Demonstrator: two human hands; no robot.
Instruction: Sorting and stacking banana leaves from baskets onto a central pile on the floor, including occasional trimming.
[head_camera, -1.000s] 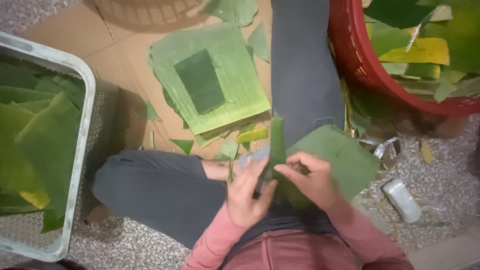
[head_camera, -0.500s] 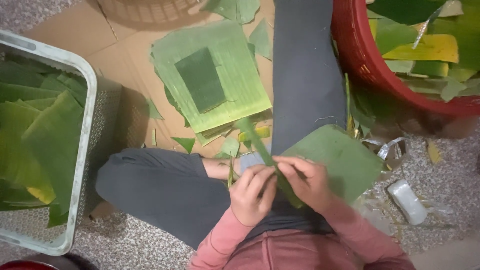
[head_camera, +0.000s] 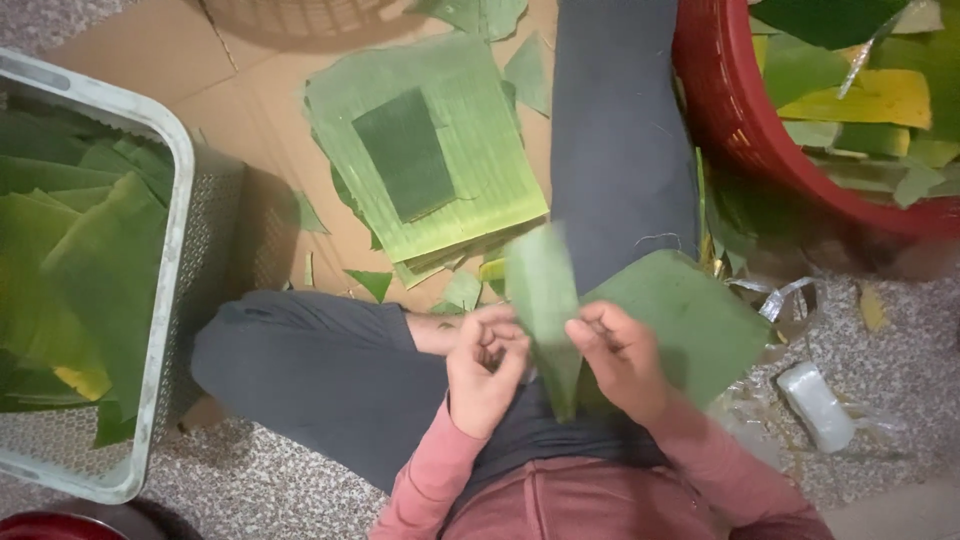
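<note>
Both hands, the left hand (head_camera: 487, 367) and the right hand (head_camera: 622, 357), are pinching a narrow strip of banana leaf (head_camera: 545, 305) between closed fingers, holding it upright over the person's lap. A larger leaf piece (head_camera: 690, 325) is lying on the right thigh. Cut leaves (head_camera: 440, 150) are sitting stacked on cardboard (head_camera: 255, 110) ahead, between a grey crate (head_camera: 175, 250) and a red basket (head_camera: 735, 110).

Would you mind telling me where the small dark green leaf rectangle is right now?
In the head view, the dark green rectangle lies on the stack of cut leaves on the cardboard, up and left of the hands.
</note>
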